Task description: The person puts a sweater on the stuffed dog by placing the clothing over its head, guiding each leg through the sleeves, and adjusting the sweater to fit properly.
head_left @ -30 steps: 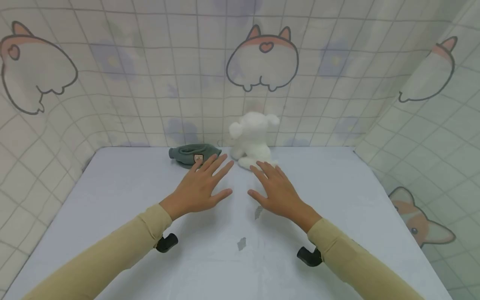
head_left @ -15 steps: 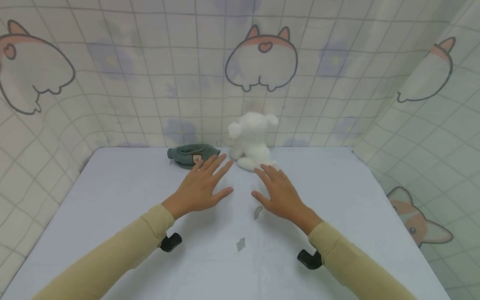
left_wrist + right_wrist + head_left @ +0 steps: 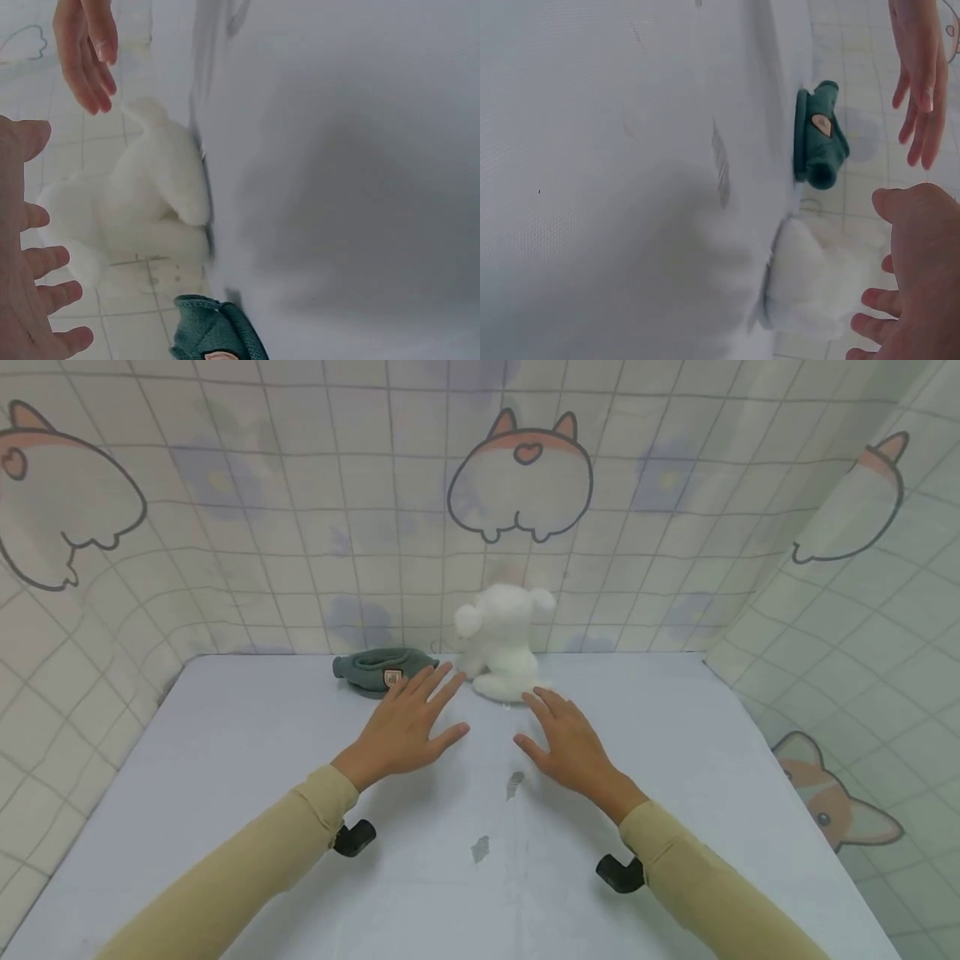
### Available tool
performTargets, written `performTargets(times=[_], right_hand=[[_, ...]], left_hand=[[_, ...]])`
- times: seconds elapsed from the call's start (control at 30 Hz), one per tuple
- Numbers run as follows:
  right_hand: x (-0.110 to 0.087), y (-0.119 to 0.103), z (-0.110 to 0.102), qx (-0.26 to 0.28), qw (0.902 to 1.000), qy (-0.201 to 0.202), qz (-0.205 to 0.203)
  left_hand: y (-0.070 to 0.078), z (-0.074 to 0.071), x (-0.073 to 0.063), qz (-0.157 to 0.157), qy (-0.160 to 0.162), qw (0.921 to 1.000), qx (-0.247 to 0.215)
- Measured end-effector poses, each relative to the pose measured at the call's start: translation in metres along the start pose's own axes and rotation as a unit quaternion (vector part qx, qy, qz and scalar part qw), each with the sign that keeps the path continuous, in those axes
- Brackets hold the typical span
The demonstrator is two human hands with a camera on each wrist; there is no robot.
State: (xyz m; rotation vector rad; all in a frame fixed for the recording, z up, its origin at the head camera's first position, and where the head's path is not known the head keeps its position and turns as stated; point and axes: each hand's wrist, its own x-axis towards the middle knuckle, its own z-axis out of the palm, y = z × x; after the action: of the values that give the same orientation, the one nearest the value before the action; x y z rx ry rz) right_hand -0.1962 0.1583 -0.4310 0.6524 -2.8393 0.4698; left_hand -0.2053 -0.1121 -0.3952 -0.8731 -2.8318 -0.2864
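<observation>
My left hand [image 3: 403, 728] hovers palm down over the table with its fingers spread and nothing in it. Its fingertips overlap, in the head view, a small dark green knitted garment [image 3: 363, 670] with a light patch, folded at the table's back edge. My right hand [image 3: 572, 743] is likewise held above the surface, fingers extended and holding nothing. Beyond it sits a white plush toy animal [image 3: 504, 635], its round ears showing. In the right wrist view the garment [image 3: 821, 139] and the plush toy [image 3: 810, 281] lie apart from both hands.
The white table [image 3: 247, 777] carries two grey marks [image 3: 481, 849] near its middle. A checked curtain [image 3: 300, 527] with dog drawings hangs behind and along both sides. Black wrist mounts [image 3: 621, 874] project beneath the sleeves.
My right hand has shifted slightly right, away from the left hand. The left hand has risen a little in the view. The garment and plush toy stay in place.
</observation>
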Motion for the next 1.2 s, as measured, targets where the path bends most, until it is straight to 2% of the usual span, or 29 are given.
performTargets(times=[0.3, 0.53, 1.2], right_hand=[[-0.001, 0.009, 0.003, 0.025, 0.9994, 0.021, 0.007], [0.000, 0.012, 0.003, 0.035, 0.9987, 0.036, 0.007], [0.013, 0.015, 0.001, 0.064, 0.9963, 0.030, 0.050]], left_hand=[[-0.001, 0.004, 0.002, -0.003, 0.010, 0.9999, -0.012], [0.001, 0.008, 0.006, -0.021, -0.001, 0.9996, -0.018], [-0.002, 0.023, 0.019, -0.043, -0.001, 0.9986, -0.030]])
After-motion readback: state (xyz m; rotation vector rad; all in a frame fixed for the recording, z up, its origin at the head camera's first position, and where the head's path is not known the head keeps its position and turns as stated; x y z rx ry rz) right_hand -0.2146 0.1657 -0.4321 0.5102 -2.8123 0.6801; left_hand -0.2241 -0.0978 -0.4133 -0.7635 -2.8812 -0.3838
